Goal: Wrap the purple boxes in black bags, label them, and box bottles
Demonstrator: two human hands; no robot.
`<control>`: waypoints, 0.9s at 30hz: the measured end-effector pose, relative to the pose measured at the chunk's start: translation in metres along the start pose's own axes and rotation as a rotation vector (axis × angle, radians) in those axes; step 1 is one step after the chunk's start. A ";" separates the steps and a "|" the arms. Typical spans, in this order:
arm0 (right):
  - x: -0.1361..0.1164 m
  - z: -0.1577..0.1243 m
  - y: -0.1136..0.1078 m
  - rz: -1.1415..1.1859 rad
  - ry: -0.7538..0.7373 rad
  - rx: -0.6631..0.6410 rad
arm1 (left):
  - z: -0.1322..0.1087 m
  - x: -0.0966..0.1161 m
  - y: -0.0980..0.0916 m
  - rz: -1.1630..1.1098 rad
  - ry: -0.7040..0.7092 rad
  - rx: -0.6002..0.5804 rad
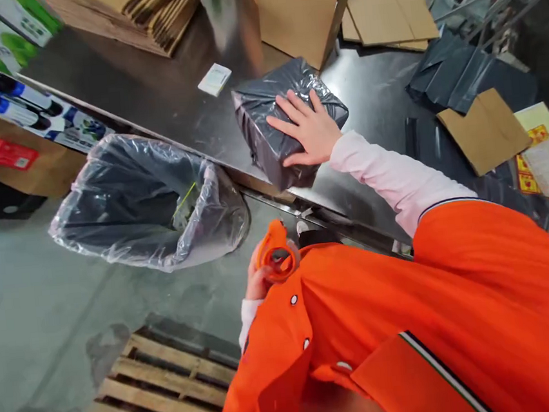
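Note:
My right hand lies flat with its fingers spread on top of a parcel wrapped in dark grey plastic, which sits near the edge of a steel table. My left hand is down by my orange vest, closed around an orange tape dispenser. Pink sleeves cover both arms.
A bin lined with a clear plastic bag stands on the floor beside the table. On the table are a small white card, stacked flat cardboard, an upright box and grey bags. A wooden pallet lies below.

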State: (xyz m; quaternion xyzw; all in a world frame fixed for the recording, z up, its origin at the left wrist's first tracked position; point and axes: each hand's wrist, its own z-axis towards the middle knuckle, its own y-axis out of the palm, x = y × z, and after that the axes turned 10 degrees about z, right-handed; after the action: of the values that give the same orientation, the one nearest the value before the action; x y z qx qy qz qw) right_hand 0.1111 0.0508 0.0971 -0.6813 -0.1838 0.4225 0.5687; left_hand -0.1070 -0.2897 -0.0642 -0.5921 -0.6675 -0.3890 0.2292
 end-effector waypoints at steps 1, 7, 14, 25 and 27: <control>-0.012 0.003 0.008 0.021 0.054 0.047 | 0.002 -0.006 0.012 -0.067 0.057 0.066; -0.043 0.019 0.035 0.199 0.205 0.244 | 0.047 -0.014 0.056 -0.100 0.324 0.030; -0.041 0.024 0.026 0.173 0.269 0.198 | 0.073 -0.033 0.126 -0.083 0.416 -0.008; -0.026 0.039 0.033 0.139 0.275 0.132 | 0.179 0.051 0.225 -0.233 0.377 0.137; -0.022 0.043 0.041 0.156 0.243 0.114 | 0.191 0.061 0.237 -0.203 0.441 0.160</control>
State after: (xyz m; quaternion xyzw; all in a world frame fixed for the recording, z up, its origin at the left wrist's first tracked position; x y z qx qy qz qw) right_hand 0.0555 0.0497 0.0674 -0.7063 -0.0361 0.3896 0.5900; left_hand 0.1405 -0.1019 -0.0718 -0.4029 -0.6860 -0.4756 0.3754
